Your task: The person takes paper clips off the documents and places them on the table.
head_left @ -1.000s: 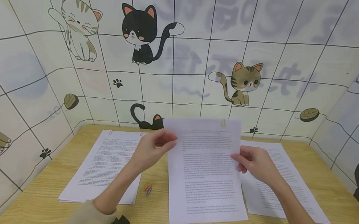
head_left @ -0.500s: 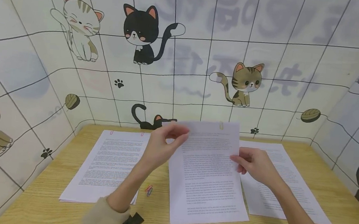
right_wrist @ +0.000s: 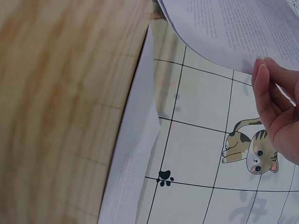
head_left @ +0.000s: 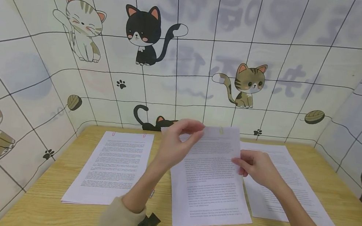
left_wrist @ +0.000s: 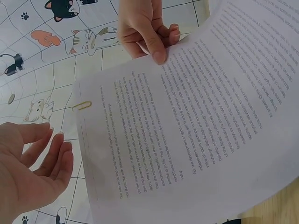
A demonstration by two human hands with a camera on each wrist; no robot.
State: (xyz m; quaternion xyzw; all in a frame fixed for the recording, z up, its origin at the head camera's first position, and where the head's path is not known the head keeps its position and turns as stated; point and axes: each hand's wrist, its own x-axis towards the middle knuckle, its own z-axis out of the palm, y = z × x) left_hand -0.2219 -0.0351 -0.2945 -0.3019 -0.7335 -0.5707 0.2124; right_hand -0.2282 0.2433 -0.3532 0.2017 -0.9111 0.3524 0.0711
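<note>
My right hand [head_left: 258, 167] pinches the right edge of a printed sheet of paper [head_left: 209, 189], held up and tilted above the table. Whether it is one sheet or several I cannot tell. A yellow paper clip [left_wrist: 82, 106] sits on the sheet's top edge. My left hand [left_wrist: 37, 170] is just off that edge, near the clip, fingers loosely bent with nothing between them; in the head view it covers the sheet's upper left part. In the right wrist view the right thumb and fingers [right_wrist: 261, 70] grip the paper's edge.
Left on the wooden table [head_left: 46, 194] lies a printed stack [head_left: 112, 168] with two red paper clips [head_left: 113, 134] on its top edge. More printed paper [head_left: 288, 190] lies right. A loose clip [head_left: 152, 193] shows beside the left forearm. A cat-patterned wall [head_left: 191, 73] stands behind.
My left hand has moved right and up from the sheet's left edge toward the clip on its top edge. The sheet's top has sunk slightly; my right hand keeps its hold.
</note>
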